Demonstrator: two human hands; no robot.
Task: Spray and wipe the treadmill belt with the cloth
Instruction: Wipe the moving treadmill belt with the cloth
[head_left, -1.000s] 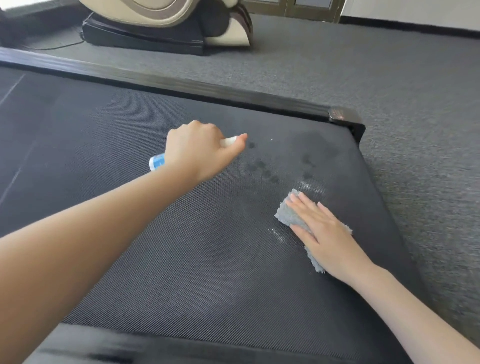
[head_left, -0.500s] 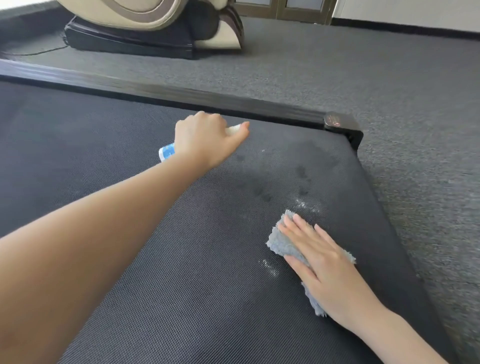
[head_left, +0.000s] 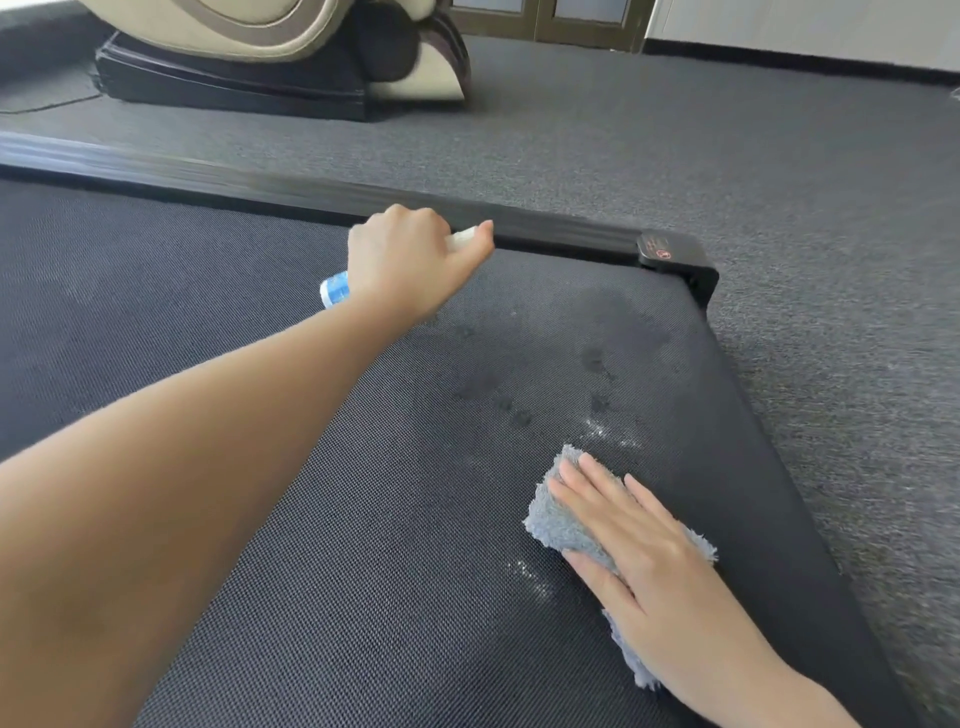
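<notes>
The treadmill belt (head_left: 322, 545) fills most of your view, dark and finely textured, with damp blotches and a few pale flecks of spray (head_left: 597, 415) towards its far right corner. Your grey cloth (head_left: 558, 514) lies flat on the belt just short of those marks, and your right hand (head_left: 654, 577) presses it down with fingers straight and held close together, palm flat. Your left hand (head_left: 410, 265) is curled round a small spray bottle (head_left: 335, 288) above the belt near the black side rail (head_left: 545, 228); the blue-and-white base pokes out behind the fist and a pale tip shows at the front, probably the nozzle, though your fingers cover most of it. Beyond the rail, grey carpet (head_left: 779, 156) runs back to a cream and black massage chair (head_left: 270, 57).
</notes>
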